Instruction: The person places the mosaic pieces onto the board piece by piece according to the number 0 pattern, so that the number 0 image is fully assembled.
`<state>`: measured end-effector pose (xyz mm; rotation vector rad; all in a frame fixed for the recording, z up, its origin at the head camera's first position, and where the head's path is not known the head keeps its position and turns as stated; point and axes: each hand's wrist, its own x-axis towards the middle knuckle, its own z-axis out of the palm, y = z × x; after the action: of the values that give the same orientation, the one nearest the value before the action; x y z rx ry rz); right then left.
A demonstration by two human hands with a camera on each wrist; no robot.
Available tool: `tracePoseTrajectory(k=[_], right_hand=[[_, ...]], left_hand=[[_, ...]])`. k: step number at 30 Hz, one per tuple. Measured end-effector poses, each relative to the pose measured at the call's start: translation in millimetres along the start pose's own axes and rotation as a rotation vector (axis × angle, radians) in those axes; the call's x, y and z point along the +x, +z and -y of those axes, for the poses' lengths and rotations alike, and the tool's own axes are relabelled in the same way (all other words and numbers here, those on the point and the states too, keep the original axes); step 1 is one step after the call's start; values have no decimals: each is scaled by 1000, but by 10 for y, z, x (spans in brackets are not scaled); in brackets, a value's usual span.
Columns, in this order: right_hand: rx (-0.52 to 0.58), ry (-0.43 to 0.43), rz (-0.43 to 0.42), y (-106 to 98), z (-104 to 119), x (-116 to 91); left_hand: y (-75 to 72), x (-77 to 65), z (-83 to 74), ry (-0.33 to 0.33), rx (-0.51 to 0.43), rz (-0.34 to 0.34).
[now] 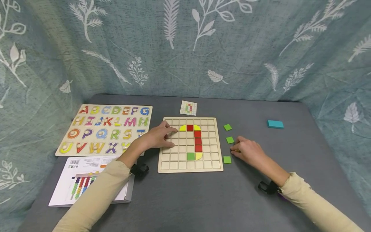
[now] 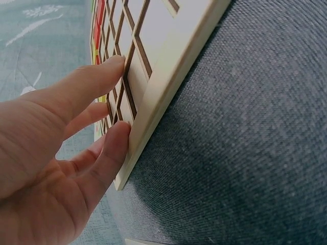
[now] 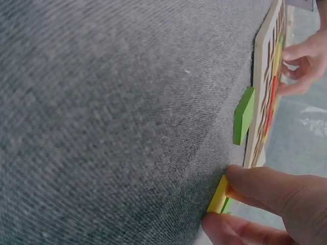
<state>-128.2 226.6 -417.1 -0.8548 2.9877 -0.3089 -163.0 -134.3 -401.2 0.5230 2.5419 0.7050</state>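
On the table lies a wooden grid board [image 1: 174,165] with red, yellow and green pieces set in its cells. Four red squares' worth of cells form a hooked line with rounded yellow pieces at its bends, and one green square [image 1: 190,156] sits at the bottom. My left hand [image 1: 157,137] rests at the board's left side, fingers spread and holding nothing. Right of the board, my right hand [image 1: 249,150] pinches a small yellow piece [image 3: 218,195] between thumb and fingers, close over the table. Beside it lie three loose green squares [image 1: 227,159].
A small pattern card [image 1: 188,108] lies behind the board. To the left are an alphabet puzzle board [image 1: 69,141] and a white box [image 1: 62,190] with a bead picture. A teal block [image 1: 275,124] lies at the far right, and a leaf-print curtain [image 1: 174,71] hangs behind.
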Motion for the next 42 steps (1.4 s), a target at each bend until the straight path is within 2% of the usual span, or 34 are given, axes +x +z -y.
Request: tracePoseTrajectory(k=[13, 26, 31, 37, 42], right_hand=[[-3, 6, 3, -1, -8, 6], [78, -83, -11, 3, -68, 23], [108, -74, 3, 2, -97, 13], [140, -88, 15, 11, -133, 29], [164, -57, 48, 7, -163, 30]], left_hand=[[-6, -16, 4, 22, -12, -9], [0, -19, 16, 25, 0, -14], [2, -5, 23, 19, 3, -6], [1, -12, 38, 31, 4, -25], [14, -11, 51, 31, -7, -24]])
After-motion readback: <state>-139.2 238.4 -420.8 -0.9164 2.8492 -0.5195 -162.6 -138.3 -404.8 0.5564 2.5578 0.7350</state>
